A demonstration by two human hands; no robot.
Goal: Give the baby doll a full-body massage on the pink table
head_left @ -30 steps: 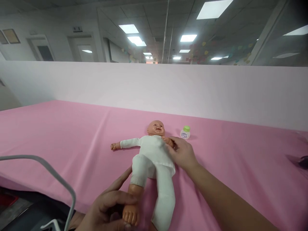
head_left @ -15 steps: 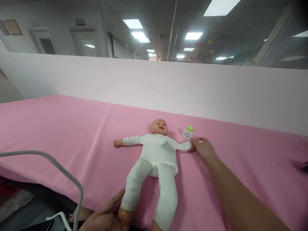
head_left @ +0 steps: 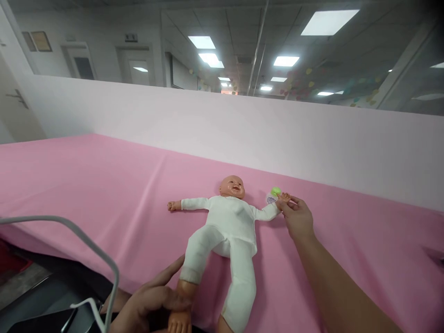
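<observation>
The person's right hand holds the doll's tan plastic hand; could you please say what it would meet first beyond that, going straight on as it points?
Probably the green-capped, rounded, whitish bottle, just past the right hand, though depth there is unclear.

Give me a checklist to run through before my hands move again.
1. Baby doll on its back on the pink sheet: ok.
2. Left hand around one doll ankle: ok.
3. Right hand holding the doll's hand: ok.
4. Green-capped bottle fully visible: not ok, partly hidden behind the doll's hand.
5. Bottle touching the doll: cannot tell.
6. Both doll feet in view: not ok, one is out of frame.
</observation>
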